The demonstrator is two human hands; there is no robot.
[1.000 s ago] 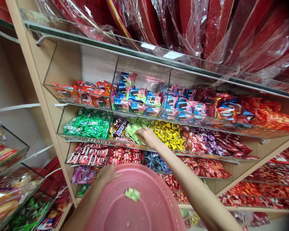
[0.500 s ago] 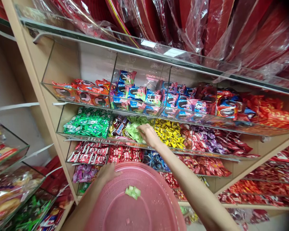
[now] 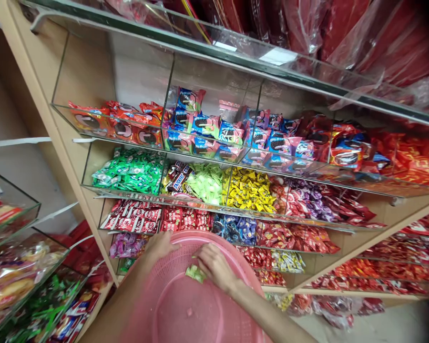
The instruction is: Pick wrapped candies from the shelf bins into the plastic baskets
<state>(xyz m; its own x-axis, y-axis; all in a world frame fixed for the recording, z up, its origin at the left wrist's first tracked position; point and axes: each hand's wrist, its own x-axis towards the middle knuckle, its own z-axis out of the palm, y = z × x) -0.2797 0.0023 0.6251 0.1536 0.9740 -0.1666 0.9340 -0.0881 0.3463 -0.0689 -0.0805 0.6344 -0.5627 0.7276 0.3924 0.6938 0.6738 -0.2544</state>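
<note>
My left hand (image 3: 161,247) grips the far left rim of a pink plastic basket (image 3: 188,319), thumb over the edge. Inside it, against the perforated wall, lies a small heap of light green wrapped candies (image 3: 194,273). Right above that heap is my right hand (image 3: 214,264), fingers bent and drawn together, with a bit of light green wrapper showing at the fingertips. More light green candies (image 3: 209,185) fill part of a clear shelf bin, beside Snickers bars (image 3: 178,180).
Neighbouring bins hold green candies (image 3: 130,170), yellow candies (image 3: 250,189) and blue cookie packs (image 3: 203,125). A glass shelf edge (image 3: 214,52) runs overhead below red items in plastic. A wooden upright (image 3: 45,114) stands left, with another bin shelf (image 3: 12,205) beyond it.
My right hand has come down from the light green candy bin into the basket. The left hand still grips the rim. The view has shifted slightly.
</note>
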